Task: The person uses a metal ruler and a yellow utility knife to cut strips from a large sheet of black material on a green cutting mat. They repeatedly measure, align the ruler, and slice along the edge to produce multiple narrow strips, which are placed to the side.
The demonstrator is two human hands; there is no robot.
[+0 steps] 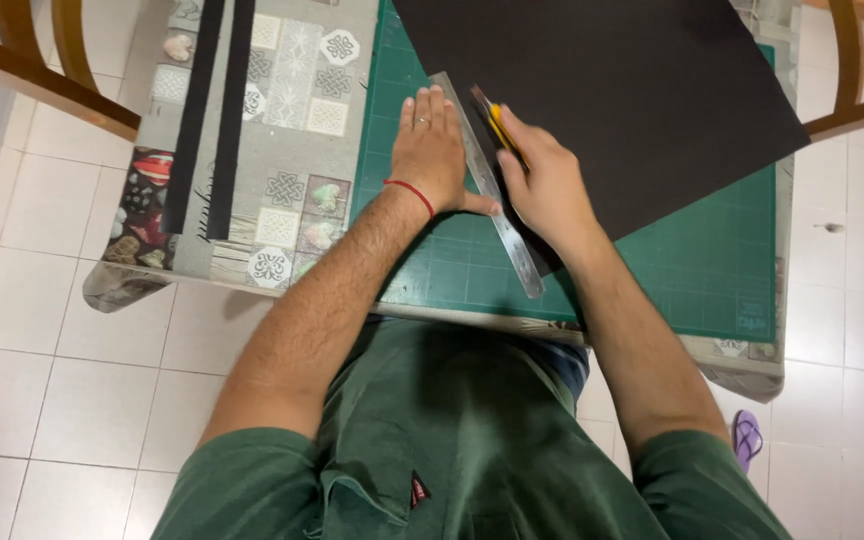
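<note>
Fingers of the left hand (430, 150) lie flat and spread, pressing down just left of the steel ruler (487, 185), with the thumb stretched out so its tip touches the ruler's edge near the middle; nothing is gripped, the palm only bears down on the green cutting mat (712, 270). Across the ruler, the right hand (547, 180) is closed around a yellow utility knife (497, 125), whose dark tip points away from the body and sits close against the ruler's right edge. Under that edge lies the black paper sheet (612, 90), large and turned at an angle, its lower corner reaching just past the ruler's near end and its far side running beyond the mat. Such a sheet looks thin, light and easily creased, likely to slide on the smooth mat unless pinned flat, so it is best held by pressure through the ruler rather than pinched at an edge. Stiff and probably slippery, the ruler wants weight spread along it, fingers kept back from the cutting side. Left of the ruler, past the mat, two black strips (214, 110) rest on the patterned tablecloth (292, 80). Wooden chairs (32, 70) flank the table, and a purple sandal (747, 435) sits on the tiled floor (52, 400)
</note>
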